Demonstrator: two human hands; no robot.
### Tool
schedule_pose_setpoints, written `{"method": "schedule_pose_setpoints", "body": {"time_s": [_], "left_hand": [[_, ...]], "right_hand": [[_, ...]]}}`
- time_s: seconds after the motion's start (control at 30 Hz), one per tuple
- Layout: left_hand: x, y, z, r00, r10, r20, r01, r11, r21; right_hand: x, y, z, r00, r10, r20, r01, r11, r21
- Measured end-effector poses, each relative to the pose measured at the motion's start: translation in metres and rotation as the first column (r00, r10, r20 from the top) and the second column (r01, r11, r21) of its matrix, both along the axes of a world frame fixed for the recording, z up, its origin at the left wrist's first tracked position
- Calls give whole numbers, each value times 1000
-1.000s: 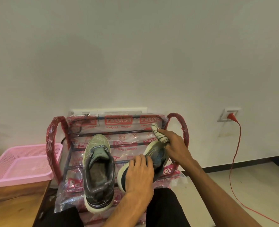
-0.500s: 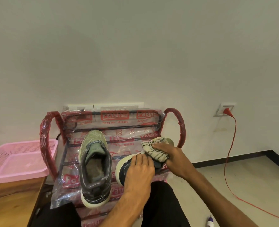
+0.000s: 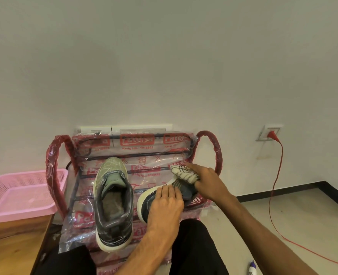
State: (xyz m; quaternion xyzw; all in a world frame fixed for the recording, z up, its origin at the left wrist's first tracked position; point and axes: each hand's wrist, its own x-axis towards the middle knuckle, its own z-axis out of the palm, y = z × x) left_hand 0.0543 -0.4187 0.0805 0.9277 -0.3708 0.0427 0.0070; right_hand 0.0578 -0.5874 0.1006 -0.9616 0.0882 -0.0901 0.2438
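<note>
Along the bottom edge, two legs in dark trousers, and in the lower right corner a marker pen (image 3: pixel 251 268) on the pale floor. Lower left, the corner of a wooden table (image 3: pixel 11 241). Just above the knees, centre of the frame, the left hand (image 3: pixel 167 205) laid palm down over the heel end of the dark shoe (image 3: pixel 186 191), fingers together and nearly straight, pressing it onto the rack; thumb hidden, so no telling whether it hooks under. Tipped toward the left of the frame, pale sole edge showing beside the hand. Directly left of it and apart from it, the grey-green shoe (image 3: pixel 113 203), upright, opening upward, toe pointing away. Just beyond the left hand, right of centre, the right hand (image 3: pixel 205 180) pinching a bunched white cloth (image 3: pixel 184 173) with dark lines, index finger stretched out over it, cloth touching the toe end of the dark shoe. Under both shoes, a metal rack (image 3: pixel 136 139) wrapped in clear plastic with red print, red looped handles at either side. At middle left, a pink mesh basket (image 3: pixel 15 214) on the table. Farther off at right, a wall socket (image 3: pixel 263 133) with a red cable (image 3: pixel 273 187) trailing down to the floor. Behind all, the plain white wall.
</note>
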Motion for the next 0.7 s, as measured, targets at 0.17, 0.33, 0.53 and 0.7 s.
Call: {"method": "schedule_pose_setpoints", "body": {"time_s": [0.17, 0.33, 0.53, 0.7], "left_hand": [[3, -1, 0, 1000, 21, 11, -21, 1000, 13], [0, 0, 1, 1000, 0, 13, 0, 1000, 11], [3, -1, -1, 999, 20, 27, -20, 999, 32], [1, 1, 0, 1000, 23, 2, -23, 1000, 9]], "right_hand": [[1, 23, 3, 989, 150, 6, -148, 973, 177], [11, 7, 3, 999, -4, 32, 1, 997, 82], [3, 26, -5, 976, 215, 27, -217, 969, 118], [7, 3, -2, 991, 131, -17, -132, 981, -145]]}}
